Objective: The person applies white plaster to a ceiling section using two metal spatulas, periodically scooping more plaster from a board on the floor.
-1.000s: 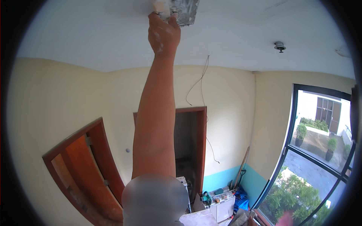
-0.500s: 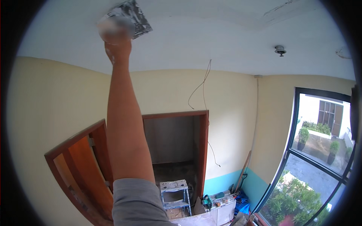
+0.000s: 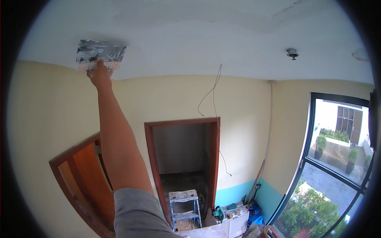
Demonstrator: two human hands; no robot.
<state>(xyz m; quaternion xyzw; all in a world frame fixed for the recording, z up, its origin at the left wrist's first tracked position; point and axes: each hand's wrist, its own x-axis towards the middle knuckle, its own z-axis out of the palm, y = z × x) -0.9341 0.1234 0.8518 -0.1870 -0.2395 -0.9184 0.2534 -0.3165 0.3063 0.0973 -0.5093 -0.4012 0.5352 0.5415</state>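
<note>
My right hand (image 3: 100, 73) is raised at the upper left, closed on a wide, flat putty knife (image 3: 89, 49) whose metal blade is streaked with grey and white compound and has a pale band along its lower edge. One finger lies extended on the blade. The blade appears to be against the white ceiling (image 3: 178, 35), close to where it meets the cream wall. My bare forearm rises from a grey sleeve at the bottom centre. My left hand is out of view.
Loose wires (image 3: 214, 91) hang from the ceiling near a metal fitting (image 3: 292, 52). A spattered stepladder (image 3: 182, 195) stands by the doorway (image 3: 216, 158). Tools, a green power tool (image 3: 218, 212) and blue sheeting (image 3: 256, 214) crowd the right corner beside a window (image 3: 305, 158). A wooden door (image 3: 85, 174) is at left.
My right hand and the putty knife have swept from the top centre leftward along the ceiling, lower in the picture. The stepladder that my arm largely hid now shows.
</note>
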